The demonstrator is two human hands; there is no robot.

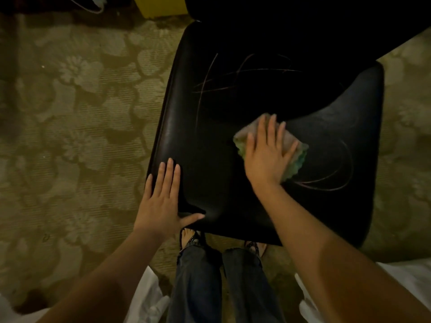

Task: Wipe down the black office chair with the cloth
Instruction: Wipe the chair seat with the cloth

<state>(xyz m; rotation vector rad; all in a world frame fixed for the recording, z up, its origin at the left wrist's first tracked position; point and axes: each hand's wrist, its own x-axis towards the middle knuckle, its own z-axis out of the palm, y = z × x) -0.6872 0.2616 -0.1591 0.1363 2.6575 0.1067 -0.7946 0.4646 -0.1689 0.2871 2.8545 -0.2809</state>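
Observation:
The black office chair (233, 108) fills the upper middle of the view, its glossy seat marked with thin curved streaks. My right hand (268, 152) lies flat, fingers spread, pressing a pastel multicoloured cloth (296, 157) onto the right part of the seat. My left hand (163, 199) rests flat on the seat's near left corner, fingers together, thumb along the front edge, holding nothing. The chair's back is lost in darkness at the top.
A patterned beige floral carpet (81, 124) surrounds the chair. My legs in dark jeans (210, 283) and sandalled feet stand at the seat's front edge. A yellow box (161, 5) and a white cable (93, 5) lie at the top left.

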